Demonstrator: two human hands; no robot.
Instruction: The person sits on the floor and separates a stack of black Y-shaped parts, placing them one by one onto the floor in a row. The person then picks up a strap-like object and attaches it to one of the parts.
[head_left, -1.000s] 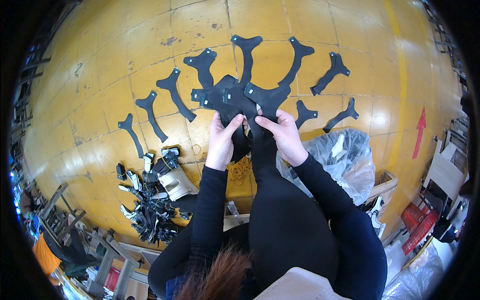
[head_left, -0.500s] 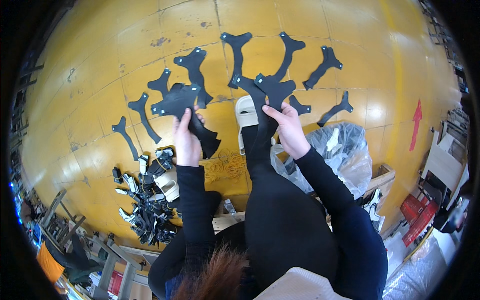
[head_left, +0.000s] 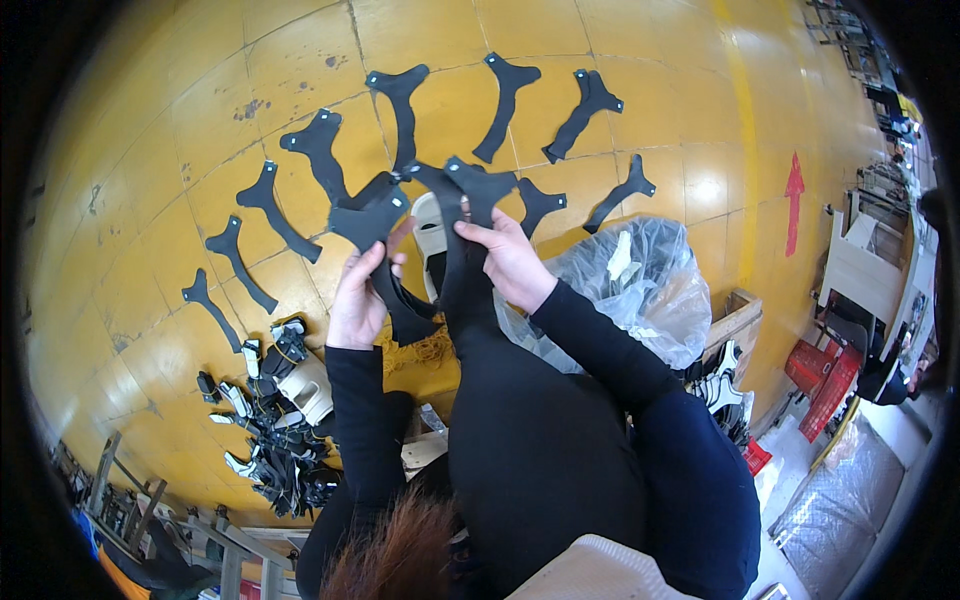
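My left hand (head_left: pixel 358 305) is closed on a few black Y-shaped cut pieces (head_left: pixel 370 226), its thumb pressed on top and their long tails hanging down. My right hand (head_left: pixel 515 265) pinches more of these black Y-shaped pieces (head_left: pixel 482 188), close beside the left bunch. Small white tags mark the ends of the pieces. Beyond my hands, several like pieces lie spread in an arc on the yellow floor, among them one at the far middle (head_left: pixel 402 108) and one at the left (head_left: pixel 240 265). Where the two held bunches meet, their edges overlap in view.
A clear plastic bag (head_left: pixel 655 300) lies right of my knee, by a wooden crate (head_left: pixel 738 318). At the left is a heap of black-and-white bundled parts (head_left: pixel 275 440). Yellow bands (head_left: pixel 420 352) lie between my feet, which wear pale clogs (head_left: pixel 430 238). A red arrow (head_left: pixel 794 205) marks the floor.
Both hands have drawn closer together, with the two bunches now nearly touching. The whole view has shifted, so the floor pieces appear further left.
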